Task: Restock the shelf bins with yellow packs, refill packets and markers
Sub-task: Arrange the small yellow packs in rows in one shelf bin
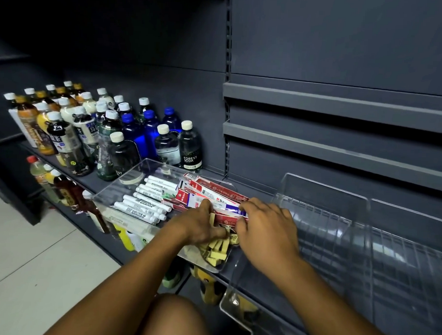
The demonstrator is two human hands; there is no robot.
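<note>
A clear plastic bin [119, 189] on the grey shelf holds white markers [148, 197] on its left, red-and-white refill packets [214, 189] at the back right and small yellow packs [215, 252] at the front. My left hand [200, 226] lies over the yellow packs, its thumb against the refill packets. My right hand [265, 226] pinches the near end of a bundle of refill packets [228, 212] at the bin's right side.
A second clear bin [321, 196] stands to the right with nothing visible in it, another clear divider beyond it. Several drink bottles [110, 138] crowd the shelf to the left. More bottles sit on the lower shelf [64, 189]. A tiled floor lies at left.
</note>
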